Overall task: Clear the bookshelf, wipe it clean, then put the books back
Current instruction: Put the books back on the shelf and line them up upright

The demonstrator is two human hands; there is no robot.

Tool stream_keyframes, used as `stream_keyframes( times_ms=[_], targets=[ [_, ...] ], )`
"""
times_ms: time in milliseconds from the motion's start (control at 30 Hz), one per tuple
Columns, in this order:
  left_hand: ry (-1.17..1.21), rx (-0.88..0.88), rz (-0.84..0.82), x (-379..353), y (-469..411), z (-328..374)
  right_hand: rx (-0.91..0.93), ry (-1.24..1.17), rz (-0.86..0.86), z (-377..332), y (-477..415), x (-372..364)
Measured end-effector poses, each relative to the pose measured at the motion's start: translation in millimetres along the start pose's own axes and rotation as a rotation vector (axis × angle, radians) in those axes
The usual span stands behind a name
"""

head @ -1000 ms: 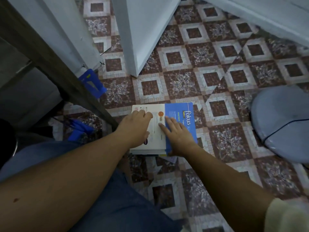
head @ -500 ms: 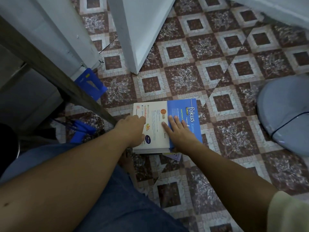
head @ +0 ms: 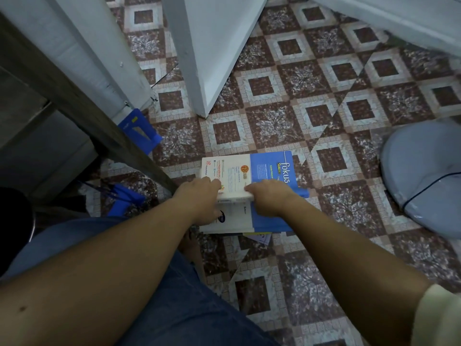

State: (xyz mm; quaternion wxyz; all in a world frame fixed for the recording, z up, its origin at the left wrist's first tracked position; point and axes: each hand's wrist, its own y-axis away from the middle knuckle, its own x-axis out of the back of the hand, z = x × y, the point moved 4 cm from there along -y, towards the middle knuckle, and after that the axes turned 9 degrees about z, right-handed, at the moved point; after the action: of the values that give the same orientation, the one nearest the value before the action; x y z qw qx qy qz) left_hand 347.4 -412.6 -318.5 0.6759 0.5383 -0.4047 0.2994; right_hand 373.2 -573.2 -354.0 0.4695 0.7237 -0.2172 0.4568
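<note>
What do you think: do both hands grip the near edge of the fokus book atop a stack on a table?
Not a table: the head view shows the stack on the tiled floor. The left hand and right hand grip the fokus book by its near edge.

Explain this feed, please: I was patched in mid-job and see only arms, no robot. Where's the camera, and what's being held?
There is no machine here. A person works with bare hands, and the single camera sits on their head, looking down. The left hand and right hand each grip the near edge of the top book, blue and white with "fokus" printed on it. Its near edge is raised off a similar lower book. The stack lies on the patterned tile floor. A round grey cushion lies to the right, and a flat blue item to the left.
</note>
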Motion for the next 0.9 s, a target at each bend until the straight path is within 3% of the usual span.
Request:
stream_keyframes(
  times_ms=[267,633,900],
  targets=[
    [-0.021,-0.006,0.108,3.0,-9.6,4.6,-0.031,-0.017,0.065,1.9,14.2,38.0],
    [-0.112,-0.057,-0.143,-30.7,-22.0,7.5,0.035,0.035,0.09,-1.3,9.4,-34.4],
    [-0.052,-0.022,-0.155,-32.7,-23.2,5.3,-0.018,0.169,0.085,-7.9,8.6,-62.8]
  ],
)
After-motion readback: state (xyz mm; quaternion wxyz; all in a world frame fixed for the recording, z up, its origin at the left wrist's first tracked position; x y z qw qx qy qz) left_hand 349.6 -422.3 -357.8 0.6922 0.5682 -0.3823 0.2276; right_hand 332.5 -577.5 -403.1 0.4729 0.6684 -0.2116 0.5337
